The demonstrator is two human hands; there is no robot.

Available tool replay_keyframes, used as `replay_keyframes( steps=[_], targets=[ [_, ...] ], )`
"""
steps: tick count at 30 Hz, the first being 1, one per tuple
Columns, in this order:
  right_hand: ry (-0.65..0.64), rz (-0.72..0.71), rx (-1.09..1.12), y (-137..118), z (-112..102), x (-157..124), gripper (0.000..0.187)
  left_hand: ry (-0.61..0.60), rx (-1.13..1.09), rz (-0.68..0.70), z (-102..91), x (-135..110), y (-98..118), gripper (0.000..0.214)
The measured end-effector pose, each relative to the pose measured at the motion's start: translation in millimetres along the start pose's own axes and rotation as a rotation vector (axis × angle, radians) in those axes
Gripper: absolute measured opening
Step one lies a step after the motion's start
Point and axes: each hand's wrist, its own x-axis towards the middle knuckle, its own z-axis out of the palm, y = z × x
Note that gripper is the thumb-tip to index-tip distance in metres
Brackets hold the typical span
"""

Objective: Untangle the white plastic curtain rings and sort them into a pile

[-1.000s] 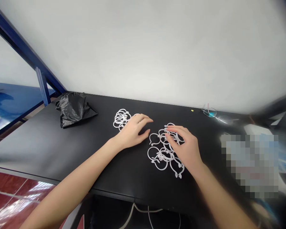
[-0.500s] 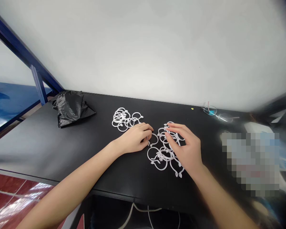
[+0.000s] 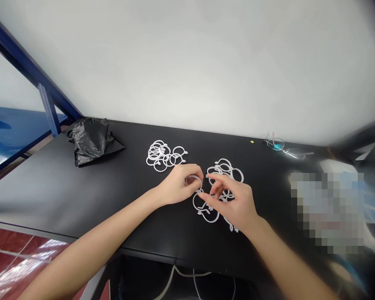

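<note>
Right between left fingers (image 3: 192, 170), white ring (image 3: 194, 179).

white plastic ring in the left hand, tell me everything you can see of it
The thin white plastic ring is a loop held above the black tabletop, pinched in the left hand, whose fingers hide much of it. It tilts toward the camera. Fingertips of the right hand sit at its near edge; contact is unclear. A loose pile of like rings lies right of it.

Ring pile (image 3: 222, 170): your right hand (image 3: 234, 204) is covering its near right part.
Held ring (image 3: 193, 180): your left hand (image 3: 179, 185) is hiding half.
Right patch (image 3: 328, 212): pixelation is masking everything.
</note>
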Motion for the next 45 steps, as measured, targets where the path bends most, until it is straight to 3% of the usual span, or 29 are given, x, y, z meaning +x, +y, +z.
replay_keyframes(
  steps=[4,9,11,13,16,18,25,29,32,36,39,45],
  targets=[
    [-0.081,-0.117,0.037,1.3,3.7,-2.9,0.033,-0.01,-0.329,-0.209,3.3,2.6,1.3,0.013],
    [0.052,-0.18,0.05,-2.1,8.5,-2.9,0.019,-0.024,-0.576,-0.298,7.4,2.8,4.9,0.01],
    [0.139,-0.173,0.037,-4.8,9.6,-2.6,0.018,0.011,-0.51,-0.207,9.6,-0.9,7.1,0.016],
    [0.187,-0.169,0.055,-7.1,10.3,-2.7,0.02,0.069,-0.302,-0.027,12.4,-5.8,7.3,0.023],
    [0.169,-0.163,0.134,-9.5,11.1,-3.6,0.022,0.174,0.039,0.278,16.3,-11.6,3.2,0.027],
    [0.137,-0.17,0.172,-10.9,11.2,-4.3,0.025,0.234,0.152,0.397,17.4,-12.7,-0.7,0.031],
    [0.079,-0.144,0.242,-16.5,9.6,-4.5,0.03,0.293,0.294,0.49,16.6,-11.5,-5.4,0.035],
    [0.068,-0.139,0.205,-13.6,8.4,-4.0,0.028,0.265,0.345,0.463,15.4,-10.7,-3.7,0.038],
    [0.08,-0.044,0.167,-7.8,6.2,-4.8,0.034,0.28,0.472,0.374,3.7,-4.8,-7.3,0.034],
    [0.151,0.096,0.162,-1.6,3.3,-6.2,0.036,0.385,0.713,0.22,-29.3,6.3,-31.2,0.028],
    [0.201,0.089,0.145,0.3,2.8,-6.3,0.032,0.347,0.766,0.15,-52.7,10.6,-55.8,0.025],
    [0.208,0.052,0.104,1.0,3.4,-6.0,0.03,0.261,0.758,-0.003,-60.0,10.2,-72.6,0.026]
  ],
)
